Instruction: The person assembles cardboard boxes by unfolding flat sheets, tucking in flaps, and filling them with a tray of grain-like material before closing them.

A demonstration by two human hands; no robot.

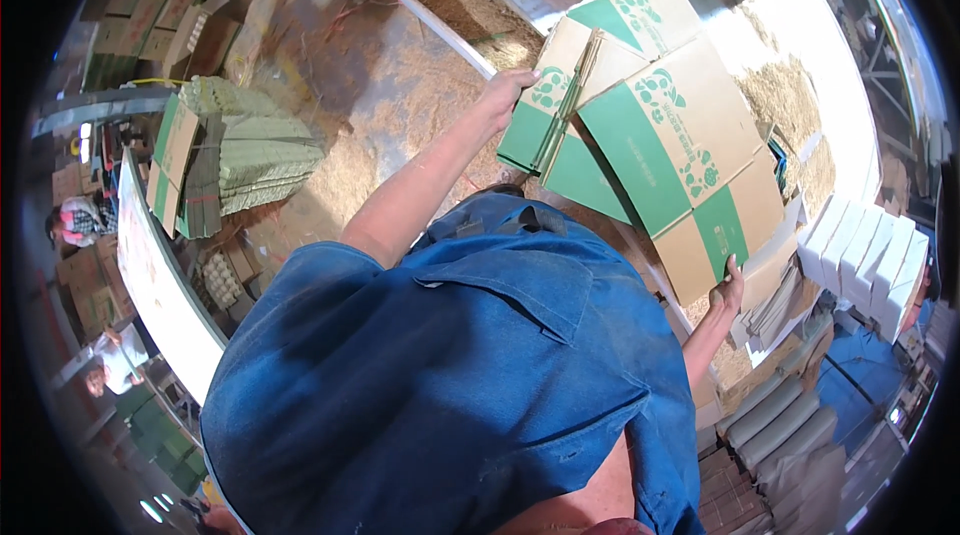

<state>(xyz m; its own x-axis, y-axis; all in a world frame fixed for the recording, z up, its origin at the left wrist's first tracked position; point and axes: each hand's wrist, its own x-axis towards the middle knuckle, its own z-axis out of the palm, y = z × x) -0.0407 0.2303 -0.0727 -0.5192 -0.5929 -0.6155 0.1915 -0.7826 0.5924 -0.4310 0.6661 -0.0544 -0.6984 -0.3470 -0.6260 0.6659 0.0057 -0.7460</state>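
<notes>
Cardboard carton [660, 135] — flattened, green-banded — gripped by left hand [503, 95] and right hand [728, 292].

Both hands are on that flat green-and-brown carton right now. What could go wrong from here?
1. The left hand and right hand each hold the flattened carton only at an edge, so either grip could slip and the carton drop.
2. Its loose flaps hang unfolded and might snag or crease.
3. The floor is strewn with straw-like litter, and stacked egg trays stand nearby, so footing could be poor.
</notes>
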